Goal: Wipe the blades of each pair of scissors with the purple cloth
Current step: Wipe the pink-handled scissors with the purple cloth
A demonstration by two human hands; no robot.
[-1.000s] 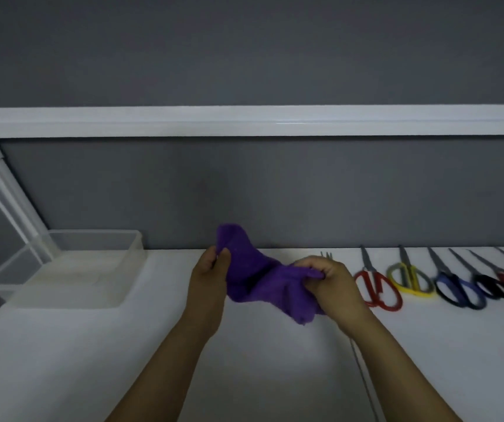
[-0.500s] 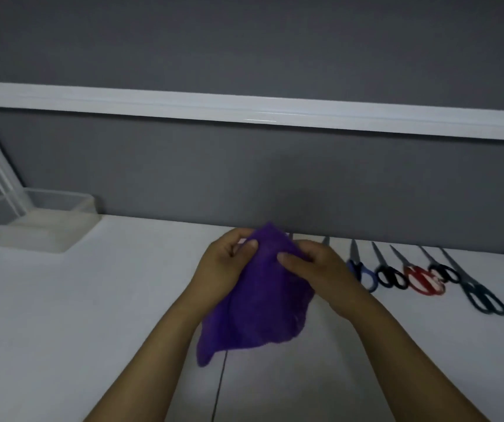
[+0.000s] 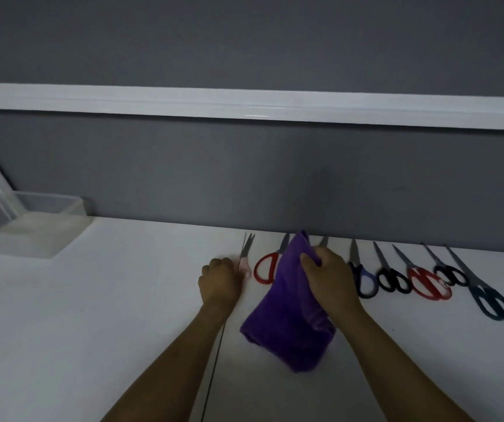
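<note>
Head view: right hand (image 3: 330, 278) pinches the purple cloth (image 3: 290, 315), which hangs over the red-handled scissors (image 3: 264, 268) in the row on the white table (image 3: 107, 300). Left hand (image 3: 218, 281) is apart, fingers curled against the pink-handled scissors (image 3: 246, 257); a grip cannot be confirmed. Hazard: those blades stand slightly parted and could snag cloth or nick fingers, and the hanging cloth could drag neighbouring scissors.

Head camera looks down (closely) onto the table (image 3: 92, 330)
</note>
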